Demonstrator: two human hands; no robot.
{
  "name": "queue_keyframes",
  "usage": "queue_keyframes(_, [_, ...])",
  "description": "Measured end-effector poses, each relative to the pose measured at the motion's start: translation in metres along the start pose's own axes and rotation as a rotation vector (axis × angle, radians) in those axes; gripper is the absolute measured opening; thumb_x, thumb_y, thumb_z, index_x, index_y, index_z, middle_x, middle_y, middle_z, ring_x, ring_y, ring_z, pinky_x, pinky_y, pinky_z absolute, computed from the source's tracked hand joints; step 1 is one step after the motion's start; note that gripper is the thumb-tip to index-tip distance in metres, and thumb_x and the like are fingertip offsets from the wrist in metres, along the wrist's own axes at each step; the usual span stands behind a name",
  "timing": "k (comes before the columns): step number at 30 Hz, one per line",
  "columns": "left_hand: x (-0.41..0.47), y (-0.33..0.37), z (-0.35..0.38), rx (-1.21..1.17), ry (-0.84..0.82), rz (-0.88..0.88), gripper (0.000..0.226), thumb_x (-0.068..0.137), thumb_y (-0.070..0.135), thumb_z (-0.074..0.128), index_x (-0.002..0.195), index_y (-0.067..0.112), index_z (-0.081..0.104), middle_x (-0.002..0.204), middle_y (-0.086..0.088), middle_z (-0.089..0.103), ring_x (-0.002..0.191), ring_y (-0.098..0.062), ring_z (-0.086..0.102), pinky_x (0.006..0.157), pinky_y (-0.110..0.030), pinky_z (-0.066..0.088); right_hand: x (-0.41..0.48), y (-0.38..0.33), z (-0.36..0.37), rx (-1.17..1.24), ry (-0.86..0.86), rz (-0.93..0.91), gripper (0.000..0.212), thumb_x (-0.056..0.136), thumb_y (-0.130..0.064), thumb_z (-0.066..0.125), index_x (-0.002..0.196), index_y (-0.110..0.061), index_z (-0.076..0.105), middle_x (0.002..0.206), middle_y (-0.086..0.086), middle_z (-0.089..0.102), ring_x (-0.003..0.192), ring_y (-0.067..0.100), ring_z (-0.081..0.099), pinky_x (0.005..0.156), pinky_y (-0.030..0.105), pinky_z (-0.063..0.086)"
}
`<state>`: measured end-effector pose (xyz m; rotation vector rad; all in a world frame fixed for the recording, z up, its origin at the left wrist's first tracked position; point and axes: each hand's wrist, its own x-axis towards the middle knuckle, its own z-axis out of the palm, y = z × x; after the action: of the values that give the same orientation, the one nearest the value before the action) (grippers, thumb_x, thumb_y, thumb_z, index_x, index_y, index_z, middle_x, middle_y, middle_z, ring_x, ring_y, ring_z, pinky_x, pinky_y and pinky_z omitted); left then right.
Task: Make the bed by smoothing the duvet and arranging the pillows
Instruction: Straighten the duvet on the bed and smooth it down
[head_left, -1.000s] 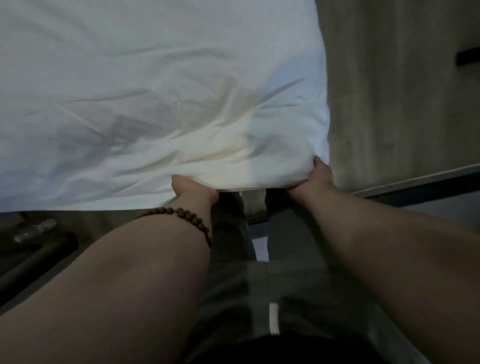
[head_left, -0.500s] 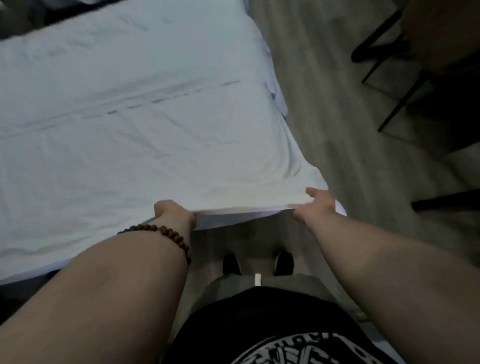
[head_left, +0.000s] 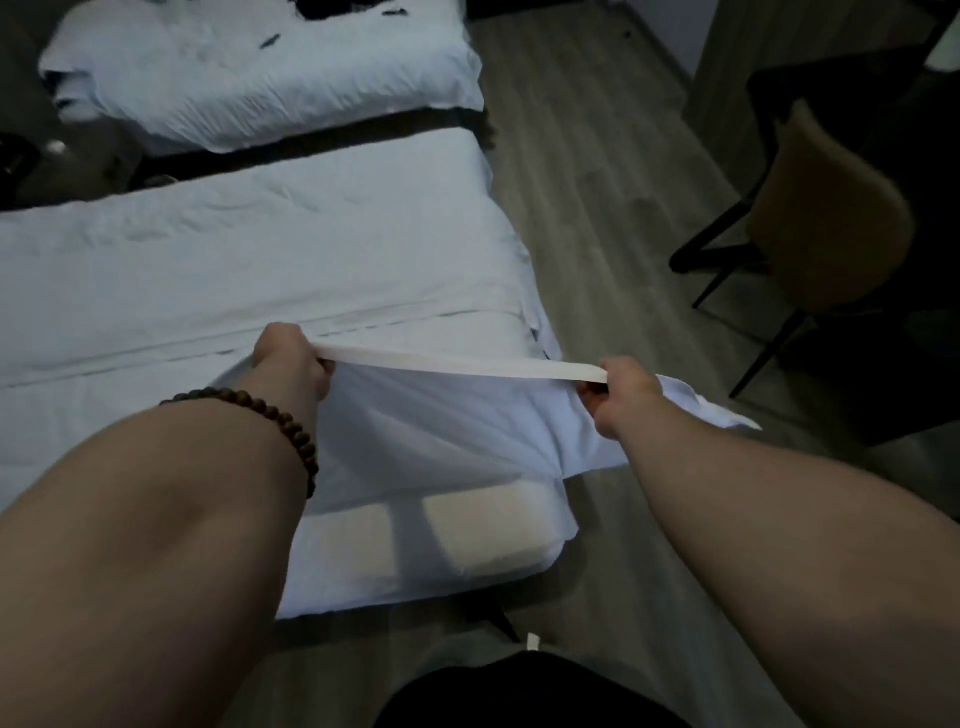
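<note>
Head camera: I see the left hand (head_left: 291, 364) and right hand (head_left: 621, 397) clenched on the white duvet (head_left: 441, 421), possibly a sheet in this dimness, its edge taut over the bed (head_left: 467, 545), near right corner.

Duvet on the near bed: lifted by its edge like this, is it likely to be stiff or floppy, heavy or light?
Probably floppy: the duvet sags in fanned folds below the edge stretched between the left hand and right hand. Likely fairly light, since two simple grips hold its end clear of the mattress.
</note>
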<state>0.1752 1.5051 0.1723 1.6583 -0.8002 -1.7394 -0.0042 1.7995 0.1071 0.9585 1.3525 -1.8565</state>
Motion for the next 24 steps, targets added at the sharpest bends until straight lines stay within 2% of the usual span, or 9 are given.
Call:
queue_keyframes(1, [0.01, 0.01, 0.015, -0.033, 0.011, -0.021, 0.012, 0.097, 0.016, 0.051, 0.094, 0.014, 0.063, 0.091, 0.001, 0.066, 0.075, -0.015, 0.066, 0.06, -0.03, 0.06, 0.007, -0.011, 0.008, -0.017, 0.013, -0.023, 0.018, 0.09, -0.008, 0.059, 0.107, -0.005, 0.063, 0.087, 0.012, 0.067, 0.059, 0.023, 0.066, 0.048, 0.028, 0.056])
queue_keyframes(3, [0.026, 0.03, 0.051, -0.057, -0.053, 0.004, 0.018, 0.093, 0.012, 0.056, 0.106, 0.011, 0.067, 0.099, -0.004, 0.072, 0.082, -0.019, 0.071, 0.057, -0.033, 0.061, 0.014, -0.034, 0.029, -0.093, 0.012, -0.07, 0.019, 0.091, -0.011, 0.056, 0.107, -0.005, 0.064, 0.084, 0.01, 0.069, 0.047, 0.02, 0.065, 0.047, 0.026, 0.057])
queue_keyframes(5, [0.032, 0.044, 0.082, 0.018, -0.117, 0.058, 0.014, 0.095, 0.011, 0.057, 0.107, 0.01, 0.065, 0.096, -0.007, 0.072, 0.08, -0.019, 0.07, 0.052, -0.031, 0.059, 0.027, -0.051, 0.046, -0.13, 0.017, -0.094, 0.016, 0.093, -0.011, 0.05, 0.102, -0.006, 0.062, 0.079, 0.009, 0.068, 0.039, 0.018, 0.063, 0.05, 0.026, 0.059])
queue_keyframes(7, [0.04, 0.055, 0.108, 0.075, -0.137, 0.077, 0.01, 0.094, 0.012, 0.061, 0.104, 0.01, 0.064, 0.092, -0.007, 0.07, 0.078, -0.018, 0.069, 0.047, -0.029, 0.057, 0.036, -0.068, 0.064, -0.124, 0.001, -0.107, 0.016, 0.094, -0.011, 0.046, 0.093, -0.007, 0.061, 0.076, 0.008, 0.068, 0.042, 0.019, 0.064, 0.057, 0.027, 0.06])
queue_keyframes(9, [0.056, 0.065, 0.131, 0.093, -0.113, 0.061, 0.009, 0.091, 0.01, 0.065, 0.1, 0.009, 0.064, 0.094, -0.008, 0.071, 0.08, -0.018, 0.07, 0.048, -0.029, 0.058, 0.047, -0.088, 0.083, -0.122, -0.015, -0.103, 0.021, 0.094, -0.008, 0.04, 0.088, -0.008, 0.061, 0.068, 0.008, 0.069, 0.048, 0.019, 0.064, 0.055, 0.026, 0.058])
queue_keyframes(13, [0.107, 0.065, 0.175, 0.095, -0.031, 0.022, 0.009, 0.086, 0.007, 0.068, 0.093, 0.009, 0.062, 0.097, -0.01, 0.07, 0.078, -0.019, 0.07, 0.047, -0.03, 0.057, 0.092, -0.127, 0.131, -0.193, -0.087, -0.122, 0.035, 0.091, -0.002, 0.031, 0.089, -0.008, 0.065, 0.063, 0.007, 0.068, 0.042, 0.017, 0.059, 0.045, 0.02, 0.047])
queue_keyframes(17, [0.162, 0.062, 0.222, 0.077, 0.108, -0.001, 0.011, 0.084, 0.008, 0.069, 0.092, 0.009, 0.062, 0.093, -0.011, 0.068, 0.076, -0.022, 0.07, 0.046, -0.031, 0.057, 0.172, -0.164, 0.187, -0.336, -0.145, -0.08, 0.036, 0.088, -0.004, 0.031, 0.095, -0.007, 0.066, 0.058, 0.007, 0.066, 0.042, 0.017, 0.06, 0.044, 0.019, 0.045])
queue_keyframes(20, [0.191, 0.054, 0.257, 0.008, 0.239, -0.036, 0.004, 0.088, 0.008, 0.065, 0.086, 0.008, 0.061, 0.085, -0.008, 0.067, 0.072, -0.019, 0.069, 0.048, -0.028, 0.056, 0.24, -0.181, 0.227, -0.487, -0.21, 0.001, 0.033, 0.093, -0.01, 0.03, 0.1, -0.006, 0.063, 0.063, 0.007, 0.063, 0.048, 0.018, 0.06, 0.041, 0.017, 0.043])
queue_keyframes(24, [0.211, 0.041, 0.301, -0.061, 0.322, -0.06, 0.032, 0.099, 0.007, 0.046, 0.067, 0.013, 0.045, 0.073, 0.0, 0.053, 0.064, -0.011, 0.055, 0.052, -0.019, 0.045, 0.302, -0.202, 0.252, -0.642, -0.239, 0.137, 0.037, 0.103, -0.029, 0.033, 0.099, -0.005, 0.061, 0.065, 0.008, 0.06, 0.04, 0.015, 0.059, 0.039, 0.018, 0.043])
